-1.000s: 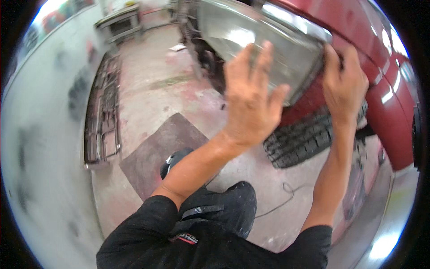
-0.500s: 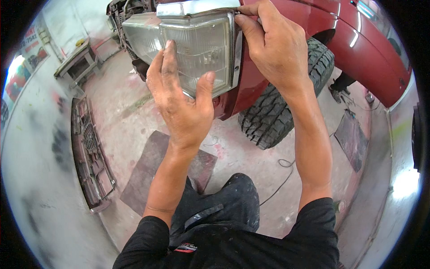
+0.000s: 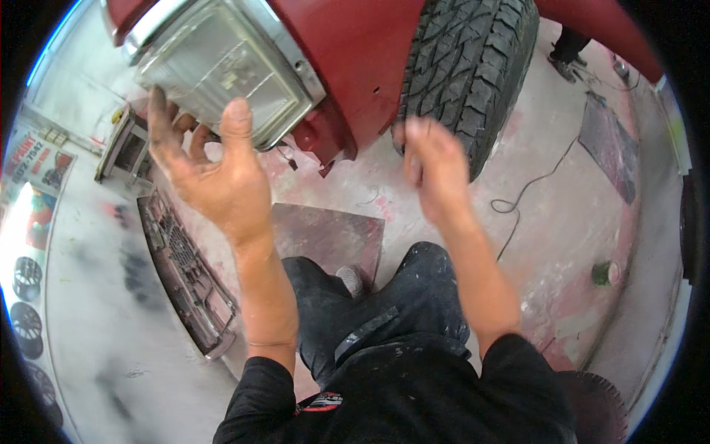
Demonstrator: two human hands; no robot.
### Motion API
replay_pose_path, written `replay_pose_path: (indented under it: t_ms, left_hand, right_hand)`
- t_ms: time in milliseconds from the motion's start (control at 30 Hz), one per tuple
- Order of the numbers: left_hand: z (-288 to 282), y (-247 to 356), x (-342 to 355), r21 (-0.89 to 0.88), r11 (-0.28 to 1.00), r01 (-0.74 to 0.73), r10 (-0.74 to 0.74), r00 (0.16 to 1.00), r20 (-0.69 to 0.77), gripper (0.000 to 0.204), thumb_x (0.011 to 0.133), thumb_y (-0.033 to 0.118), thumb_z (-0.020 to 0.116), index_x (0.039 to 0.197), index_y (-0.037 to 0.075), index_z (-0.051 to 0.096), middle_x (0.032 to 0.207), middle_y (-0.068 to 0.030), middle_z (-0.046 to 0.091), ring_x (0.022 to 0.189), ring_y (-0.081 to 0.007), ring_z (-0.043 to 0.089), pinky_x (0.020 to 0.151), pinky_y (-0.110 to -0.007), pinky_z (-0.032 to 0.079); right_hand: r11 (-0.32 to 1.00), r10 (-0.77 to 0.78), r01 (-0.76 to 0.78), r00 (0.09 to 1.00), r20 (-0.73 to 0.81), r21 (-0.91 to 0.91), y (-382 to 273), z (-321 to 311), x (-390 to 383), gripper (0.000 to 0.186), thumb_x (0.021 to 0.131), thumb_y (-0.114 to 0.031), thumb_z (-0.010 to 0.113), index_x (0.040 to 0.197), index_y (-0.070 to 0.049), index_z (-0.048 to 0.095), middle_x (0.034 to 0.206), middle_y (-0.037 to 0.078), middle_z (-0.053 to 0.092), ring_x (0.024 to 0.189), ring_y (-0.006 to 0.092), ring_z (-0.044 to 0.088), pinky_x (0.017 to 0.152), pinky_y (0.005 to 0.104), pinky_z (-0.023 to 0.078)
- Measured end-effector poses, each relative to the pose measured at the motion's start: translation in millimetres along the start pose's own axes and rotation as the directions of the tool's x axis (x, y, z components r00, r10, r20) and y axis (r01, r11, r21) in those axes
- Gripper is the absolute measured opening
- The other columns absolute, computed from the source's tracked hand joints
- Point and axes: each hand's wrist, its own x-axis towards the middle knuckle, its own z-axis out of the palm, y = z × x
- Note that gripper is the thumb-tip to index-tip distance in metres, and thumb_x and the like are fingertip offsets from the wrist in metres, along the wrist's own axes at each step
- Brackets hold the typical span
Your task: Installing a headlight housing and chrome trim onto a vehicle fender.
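Observation:
A clear, square-faced headlight [image 3: 225, 74] sits at the front corner of a red vehicle, with chrome trim [image 3: 277, 37] along its outer side. My left hand [image 3: 214, 174] is at the lower edge of the headlight, palm up. Its thumb stands apart in front of the lens, and the other fingers are spread along the lower left edge; how firmly they touch is unclear. My right hand [image 3: 436, 163] is in the air, apart from the headlight and in front of the tire [image 3: 470, 81]. Motion smears its fingers. Below the headlight, a small connector [image 3: 291, 163] hangs down.
A vehicle grille [image 3: 188, 274] leans along the left wall. A dark mat [image 3: 325, 237] lies on the floor before my knees. To the right are a black cable [image 3: 543, 177], a dark sheet [image 3: 610, 144] and a small round container [image 3: 606, 273]. Another person's foot [image 3: 563, 68] shows beyond the tire.
My right hand has left the headlight's upper outer corner and come down toward me. My left hand has shifted from the lens face to its lower edge. The view has turned rightward.

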Motion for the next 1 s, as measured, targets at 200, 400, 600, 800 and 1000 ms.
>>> replay_pose_path:
  t_ms: [200,400,600,800,1000]
  left_hand:
    - [4,-3,-1,-0.112,0.992,0.050,-0.046,0.998,0.037,0.076,0.087,0.014,0.080,0.149,-0.002,0.039,0.133,-0.0189,0.052,0.118,-0.0244,0.053,0.099,-0.038,0.046]
    - [-12,-11,7,-0.163,0.987,0.005,0.003,0.999,0.051,0.076,0.086,0.013,0.080,0.148,-0.003,0.038,0.133,-0.0184,0.052,0.118,-0.0226,0.052,0.099,-0.038,0.046]
    - [-5,1,0,-0.105,0.993,0.059,-0.053,0.996,0.065,0.076,0.087,0.011,0.078,0.150,-0.001,0.037,0.136,-0.0176,0.051,0.119,-0.0239,0.053,0.101,-0.038,0.046]
    - [0,-5,-3,0.102,0.994,-0.049,0.044,0.998,0.053,0.074,0.093,0.019,0.072,0.154,0.003,0.035,0.145,-0.0170,0.040,0.123,-0.0254,0.048,0.099,-0.039,0.047]
    - [16,-16,-11,0.201,0.957,-0.207,0.200,0.978,0.052,0.066,0.101,0.022,0.058,0.157,0.004,0.028,0.149,-0.0190,0.037,0.130,-0.0304,0.045,0.102,-0.044,0.046]
  right_hand:
    - [0.672,0.706,-0.642,0.705,-0.059,0.369,183,-89,-136,0.020,0.091,-0.001,0.059,0.110,0.002,0.064,0.085,0.003,0.058,0.071,0.0142,0.055,0.063,0.0275,0.046]
    - [0.565,0.772,-0.768,0.621,0.134,0.302,170,-75,-161,0.026,0.093,0.007,0.051,0.117,0.005,0.062,0.095,0.008,0.065,0.077,0.0167,0.062,0.071,0.0272,0.052]
    - [0.756,0.600,-0.612,0.790,0.125,0.232,139,-79,-116,0.019,0.102,-0.010,0.057,0.116,0.001,0.064,0.090,0.008,0.068,0.066,0.0126,0.061,0.058,0.0233,0.046]
    - [0.764,0.645,-0.644,0.764,0.037,-0.024,148,-97,-124,0.027,0.100,-0.029,0.065,0.100,-0.002,0.067,0.068,0.001,0.060,0.055,0.0093,0.054,0.049,0.0223,0.039]
    - [0.837,0.531,-0.525,0.847,0.000,-0.154,151,-95,-126,0.027,0.100,-0.025,0.064,0.104,0.001,0.069,0.067,0.000,0.057,0.057,0.0092,0.053,0.052,0.0234,0.040]
